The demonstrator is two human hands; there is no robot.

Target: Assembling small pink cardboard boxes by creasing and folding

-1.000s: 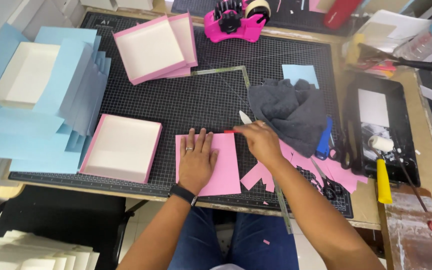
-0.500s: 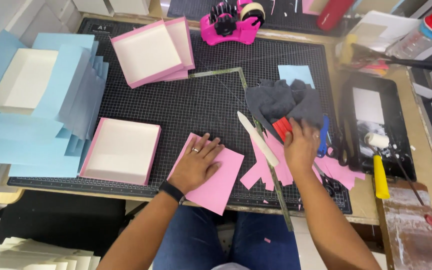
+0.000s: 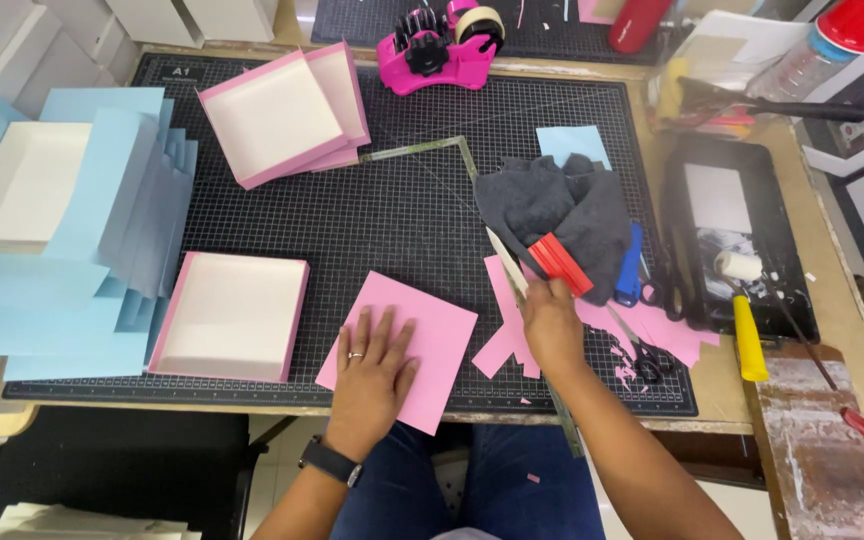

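My left hand (image 3: 372, 372) lies flat, fingers spread, on a pink paper sheet (image 3: 437, 328) that sits tilted on the black cutting mat (image 3: 402, 220) near the front edge. To its right, my right hand (image 3: 550, 328) grips the lower end of a red flat scraper (image 3: 562, 264), which points up and right against a crumpled grey cloth (image 3: 564, 208). A thin white folding tool (image 3: 504, 260) lies just left of the scraper. Pink paper offcuts (image 3: 504, 345) lie under and around my right hand.
A shallow pink-edged box (image 3: 232, 315) sits left of the sheet, with two more (image 3: 282, 115) at the back. Blue paper stacks (image 3: 62, 250) fill the left. Also here are a pink tape dispenser (image 3: 442, 50), a black tray (image 3: 722, 200), a yellow-handled roller (image 3: 747, 325), scissors (image 3: 644, 358) and a blue cutter (image 3: 630, 265).
My right hand left the pink sheet, reached right to the grey cloth and took hold of the red scraper. My left hand slid and turned the pink sheet to the left.
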